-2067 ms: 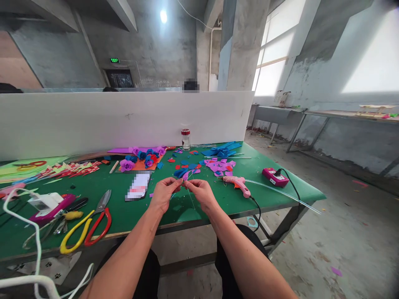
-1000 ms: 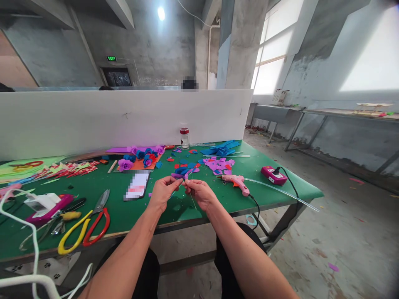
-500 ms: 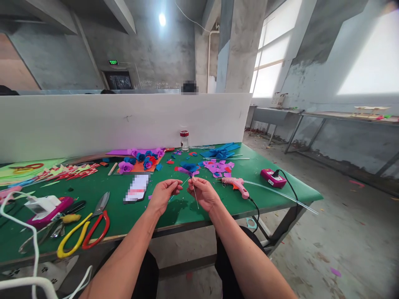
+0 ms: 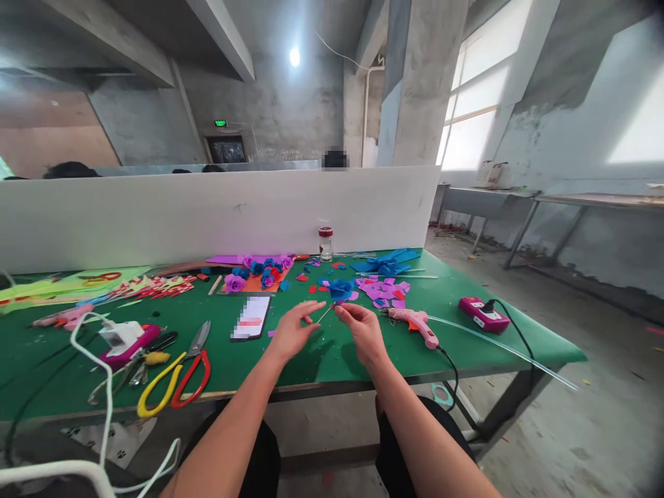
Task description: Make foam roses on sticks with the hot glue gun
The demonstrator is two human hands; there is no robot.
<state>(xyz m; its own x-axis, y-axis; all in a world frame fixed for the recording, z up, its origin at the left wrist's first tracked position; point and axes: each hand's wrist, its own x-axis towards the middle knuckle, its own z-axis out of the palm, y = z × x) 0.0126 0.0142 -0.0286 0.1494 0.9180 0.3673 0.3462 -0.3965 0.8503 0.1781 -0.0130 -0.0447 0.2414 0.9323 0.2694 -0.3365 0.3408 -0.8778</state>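
Note:
My right hand (image 4: 366,330) pinches a blue paper flower (image 4: 341,289) at its base, between thumb and fingertips. A thin pale stem (image 4: 324,315) slants down to the left from near that pinch. Just left of it, my left hand (image 4: 294,330) is open, its fingers apart and holding nothing I can see. Purple paper petals (image 4: 384,290) lie behind and to the right of my right hand. Beside that hand rests a pink glue gun (image 4: 419,325) with a clear glue stick in it.
Scissors (image 4: 191,366) and a phone (image 4: 259,317) lie to the left. Finished paper roses (image 4: 236,282) sit on orange paper at the back. A lidded jar (image 4: 326,247) stands before the white partition (image 4: 207,214). A pink power socket (image 4: 483,315) is at right; its cord hangs off the table.
My left hand has opened out of its pinch beside the stem. The blue flower now stands more upright in my right hand. The whole view has shifted left and slightly up.

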